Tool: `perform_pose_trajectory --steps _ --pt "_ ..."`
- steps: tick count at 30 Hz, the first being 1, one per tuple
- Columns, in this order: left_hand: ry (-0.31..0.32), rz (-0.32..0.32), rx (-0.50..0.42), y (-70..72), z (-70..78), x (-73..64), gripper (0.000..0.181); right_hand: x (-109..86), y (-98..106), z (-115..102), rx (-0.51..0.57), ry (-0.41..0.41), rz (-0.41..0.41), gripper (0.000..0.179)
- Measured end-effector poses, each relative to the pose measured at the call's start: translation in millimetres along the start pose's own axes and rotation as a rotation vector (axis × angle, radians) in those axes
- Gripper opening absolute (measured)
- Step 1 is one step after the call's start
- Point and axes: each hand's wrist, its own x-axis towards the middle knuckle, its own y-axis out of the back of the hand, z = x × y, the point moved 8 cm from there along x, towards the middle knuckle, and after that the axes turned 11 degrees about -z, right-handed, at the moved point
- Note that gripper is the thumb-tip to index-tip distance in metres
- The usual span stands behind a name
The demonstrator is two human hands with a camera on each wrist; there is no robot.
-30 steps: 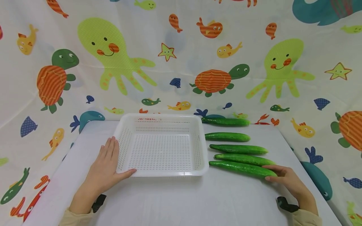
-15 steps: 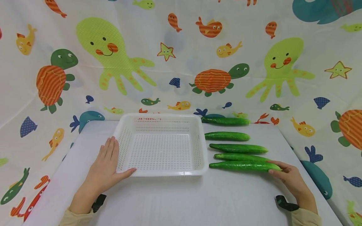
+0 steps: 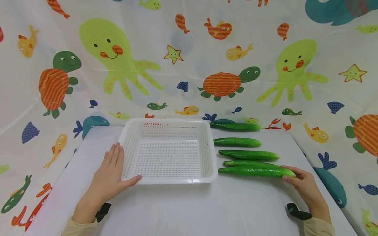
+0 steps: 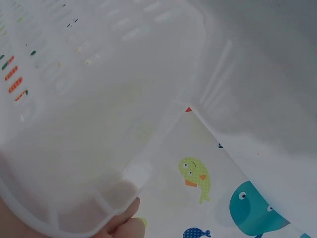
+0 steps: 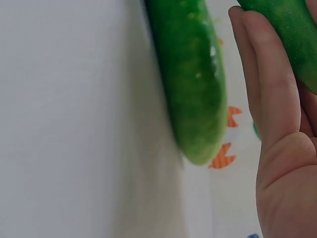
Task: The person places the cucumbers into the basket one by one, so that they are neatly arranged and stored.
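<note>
A white plastic basket (image 3: 174, 181) with perforated walls and base stands on the table. My left hand (image 3: 107, 178) rests at its left side, fingers straight along the outer wall and thumb over the near rim. In the left wrist view, fingertips (image 4: 126, 228) show just past the basket's rim. To the right, my right hand (image 3: 305, 186) holds the nearest cucumber (image 3: 251, 171) by its right end, between thumb and fingers. That cucumber overlaps a second cucumber (image 3: 240, 163) behind it. In the right wrist view, the held cucumber (image 5: 292, 37) lies along my fingers.
Farther back lie three more cucumbers, a middle one (image 3: 249, 155), another (image 3: 237, 142) close to the basket's right wall, and the farthest (image 3: 236, 126) at the table's back edge. A sea-animal print cloth (image 3: 189, 68) hangs behind the white table (image 3: 177, 213).
My right hand has shifted slightly right and away from me, swinging the held cucumber's right end back, so it now lies nearly level against its neighbour. My left hand and the basket stay put.
</note>
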Motion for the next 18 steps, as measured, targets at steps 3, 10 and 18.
perform_pose_trajectory --steps 3,10,18 --pt "0.0 0.0 0.003 -0.3 -0.1 0.6 0.122 -0.5 -2 -9 0.001 0.034 0.005 0.037" --pt "0.002 0.007 0.007 -0.6 -2.0 -0.1 0.123 -0.6 -5 -29 0.045 0.036 0.047 0.035" --pt "0.007 0.003 0.0 -3.1 -3.3 0.1 0.122 13.3 -11 -58 0.036 0.117 0.03 0.037"
